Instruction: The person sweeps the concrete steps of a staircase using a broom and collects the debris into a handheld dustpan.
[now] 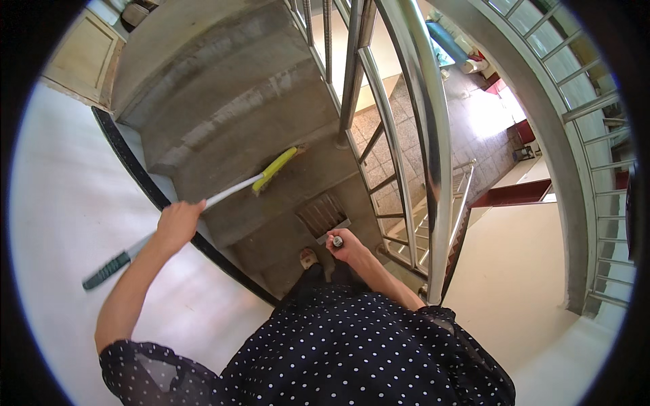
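My left hand [180, 226] is closed around the white handle of a broom [233, 190], whose dark green grip end points down and left. The broom's yellow-green head [274, 170] rests on a grey concrete stair step [223, 167], with a little debris at its far tip. My right hand [345, 244] grips the upright handle of a dustpan [321, 215], seen end-on from above. The pan lies on the step below, in front of my sandalled foot [308, 258].
A stainless steel railing [439, 152] runs close on the right, with a tiled floor [469, 101] far below it. At the left, a black skirting strip [134, 167] borders the white wall [66, 188]. Concrete steps rise ahead towards a pale wooden door [84, 56].
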Demonstrator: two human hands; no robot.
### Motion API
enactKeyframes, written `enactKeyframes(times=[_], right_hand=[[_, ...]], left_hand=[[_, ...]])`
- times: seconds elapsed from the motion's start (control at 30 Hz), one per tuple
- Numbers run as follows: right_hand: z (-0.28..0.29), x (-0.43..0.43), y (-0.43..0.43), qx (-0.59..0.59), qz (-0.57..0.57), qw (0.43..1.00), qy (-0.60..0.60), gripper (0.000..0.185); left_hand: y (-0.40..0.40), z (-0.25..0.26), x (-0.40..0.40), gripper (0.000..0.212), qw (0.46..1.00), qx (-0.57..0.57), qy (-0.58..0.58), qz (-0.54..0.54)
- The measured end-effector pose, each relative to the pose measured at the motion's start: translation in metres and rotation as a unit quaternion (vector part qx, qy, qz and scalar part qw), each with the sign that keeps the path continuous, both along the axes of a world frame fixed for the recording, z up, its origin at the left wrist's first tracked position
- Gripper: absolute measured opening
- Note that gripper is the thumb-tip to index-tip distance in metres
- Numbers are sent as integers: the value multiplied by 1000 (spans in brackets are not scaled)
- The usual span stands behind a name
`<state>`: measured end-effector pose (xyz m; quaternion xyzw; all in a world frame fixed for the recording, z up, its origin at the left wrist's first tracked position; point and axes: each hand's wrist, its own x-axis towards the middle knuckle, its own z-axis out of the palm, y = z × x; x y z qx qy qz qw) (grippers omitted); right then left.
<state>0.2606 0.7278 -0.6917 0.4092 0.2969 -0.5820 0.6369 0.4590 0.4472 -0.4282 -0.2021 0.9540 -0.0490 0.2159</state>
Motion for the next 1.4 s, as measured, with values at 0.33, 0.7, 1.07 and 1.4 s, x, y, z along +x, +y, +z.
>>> enactKeyframes(times=[0.33,0.7,1.07,1.4], right_hand=[[-4,1,-6,27,-4,1000,-6,6],[-8,3,-7,-8,2,1000,-8,6],[2,-3,-3,13,7,1000,-7,11],[1,-2,-2,-1,8,1000,-1,7]], left_hand=[[46,-156,143,57,966,138,-118,185],[114,-153,118,59,872,329,42,360],[127,-108,86,49,805,332,143,470],[127,-141,71,49,935,226,42,268]])
